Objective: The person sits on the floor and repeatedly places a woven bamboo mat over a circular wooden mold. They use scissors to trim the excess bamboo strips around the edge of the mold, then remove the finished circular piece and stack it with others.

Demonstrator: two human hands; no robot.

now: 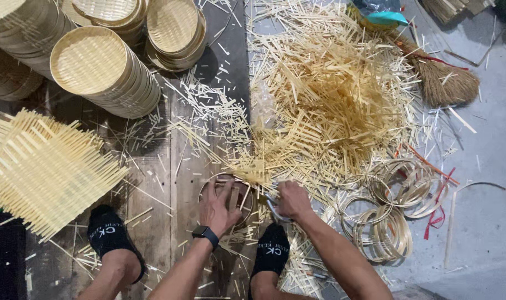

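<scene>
Bamboo tray [230, 186] on floor between my feet; left hand [218, 206] pressing it flat, steadying it; right hand [291, 200] closed around scissors [273, 209], at rim where strips [253, 169] overhang.

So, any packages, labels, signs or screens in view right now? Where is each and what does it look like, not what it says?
Smartwatch: on the left wrist, dark band, small dark rectangular screen, nothing legible.
Plastic bag: top edge, right of centre, crumpled, teal and bluish, partly cut off by the frame.
Socks: black, on both feet at the bottom, each with pale printed lettering.
No signs in view.
</scene>
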